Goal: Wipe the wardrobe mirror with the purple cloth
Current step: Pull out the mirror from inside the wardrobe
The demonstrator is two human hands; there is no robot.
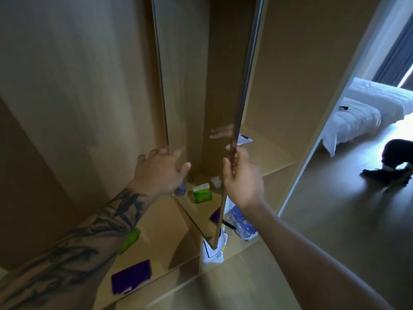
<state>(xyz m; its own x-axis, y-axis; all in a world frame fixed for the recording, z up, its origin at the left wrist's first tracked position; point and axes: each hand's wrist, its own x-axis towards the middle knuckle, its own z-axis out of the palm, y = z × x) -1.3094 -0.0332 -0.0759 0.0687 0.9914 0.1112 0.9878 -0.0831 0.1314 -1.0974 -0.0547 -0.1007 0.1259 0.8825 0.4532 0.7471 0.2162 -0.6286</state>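
Two hands are up at the mirror panel [201, 153], which stands swung out edge-on to me, its dark metal edge [242, 97] running steeply from top to the low corner near the floor; my right hand [242, 182] grips that edge, thumb on the near side and fingers curled round behind, their reflection showing faintly in the glass; my left hand [161, 170] reaches in with fingers spread and loose, holding nothing, fingertips near the panel's far edge, though whether they touch it I cannot tell; its tattooed forearm stretches up from the lower left, and my right forearm comes in from the lower right. Left of the panel the wardrobe wall [78, 86] stands close, so the gap there is narrow; to the right lie an open shelf [268, 151] and then the doorway to a room with a white bed [366, 108], where the floor is wide. The purple cloth [131, 276] lies flat on the lower wardrobe shelf under my left arm, well apart from both hands; a green tissue pack [202, 193] sits further back on that shelf.
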